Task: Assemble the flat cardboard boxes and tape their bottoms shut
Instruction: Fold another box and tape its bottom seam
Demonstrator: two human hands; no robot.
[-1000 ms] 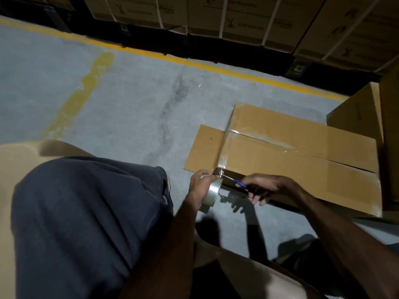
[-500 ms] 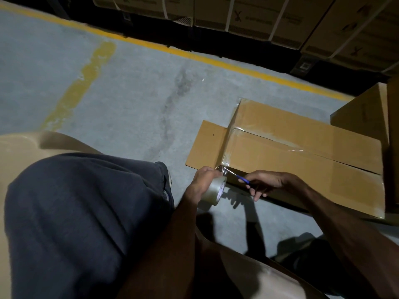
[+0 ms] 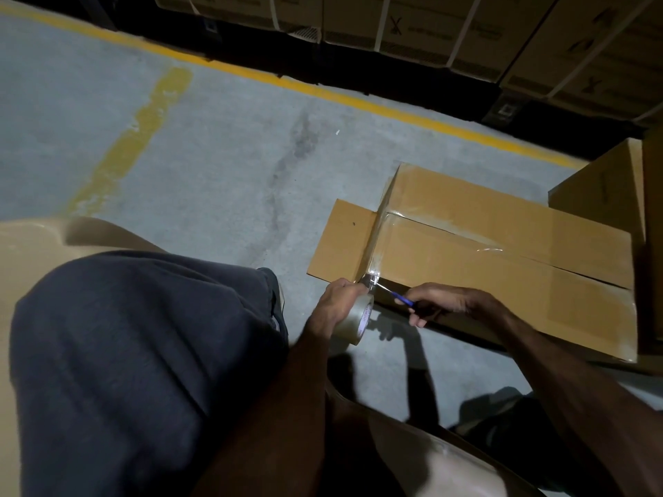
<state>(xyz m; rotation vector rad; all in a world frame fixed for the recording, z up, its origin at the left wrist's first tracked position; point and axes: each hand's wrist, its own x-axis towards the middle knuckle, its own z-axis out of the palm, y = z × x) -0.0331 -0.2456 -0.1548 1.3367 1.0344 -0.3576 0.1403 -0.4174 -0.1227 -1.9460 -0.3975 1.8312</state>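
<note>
One cardboard box [image 3: 502, 252] lies on the concrete floor [image 3: 215, 156], its centre seam already taped. At its near-left corner, the left hand [image 3: 337, 299] grips the tape roll [image 3: 358, 319], while the right hand [image 3: 452, 303] holds a blue-handled cutter [image 3: 401, 300] against the stretched strip; cutting seemingly remains.

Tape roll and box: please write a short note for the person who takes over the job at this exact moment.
Left hand grips the tape roll, pulled taut from the box corner.
Right hand holds a blue-handled cutter with its tip at the stretched tape.
The box lies on the concrete floor; clear tape already covers its centre seam and runs down the near end.
Left to do: cut the tape, press the loose end down. Whether more boxes remain is not visible.
</note>
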